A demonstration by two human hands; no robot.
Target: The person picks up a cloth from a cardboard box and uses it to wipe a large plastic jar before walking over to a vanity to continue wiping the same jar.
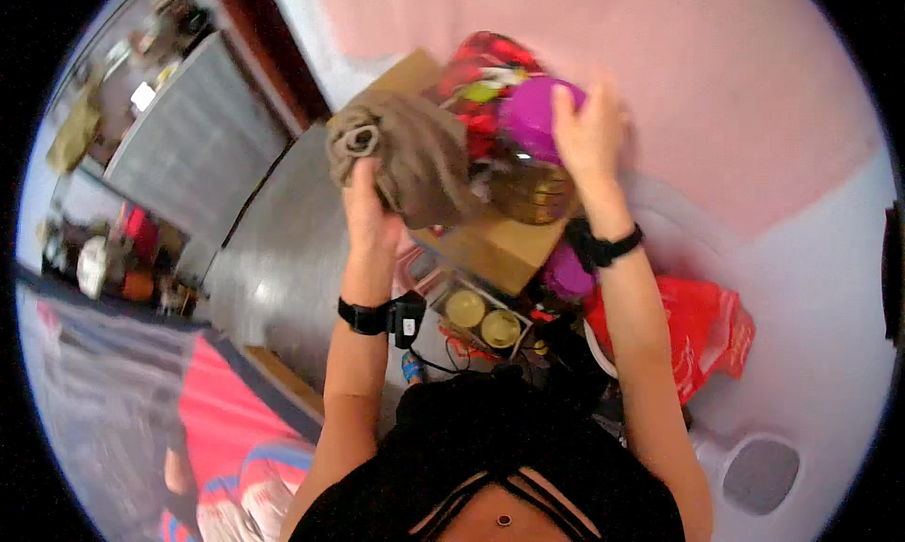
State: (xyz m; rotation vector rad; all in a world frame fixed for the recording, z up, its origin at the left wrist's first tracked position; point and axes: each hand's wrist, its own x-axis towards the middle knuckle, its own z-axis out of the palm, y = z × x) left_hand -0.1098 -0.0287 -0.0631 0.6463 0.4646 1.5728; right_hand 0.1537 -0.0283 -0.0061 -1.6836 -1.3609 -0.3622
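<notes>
My left hand (371,210) grips a grey-brown bundle of cloth (424,160), which has a twisted loop at its near-left end. On the right, my right hand (594,132) is on the purple lid (537,114) of a see-through jar (541,192), thumb over the lid's top and fingers at its far side. Brown contents show through the jar wall, though blurred. Below both is a cardboard box (495,252), partly covered by the cloth and jar. A red-and-black patterned bag (481,54) lies behind the lid.
Nearer me are a holder with two yellow-topped containers (481,319), another purple lid (569,273) and a red plastic bag (693,330). A grey metallic surface (269,238) spans the left. Pink and striped fabric (226,400) fills the lower left. A pink-and-white wall (672,82) rises behind.
</notes>
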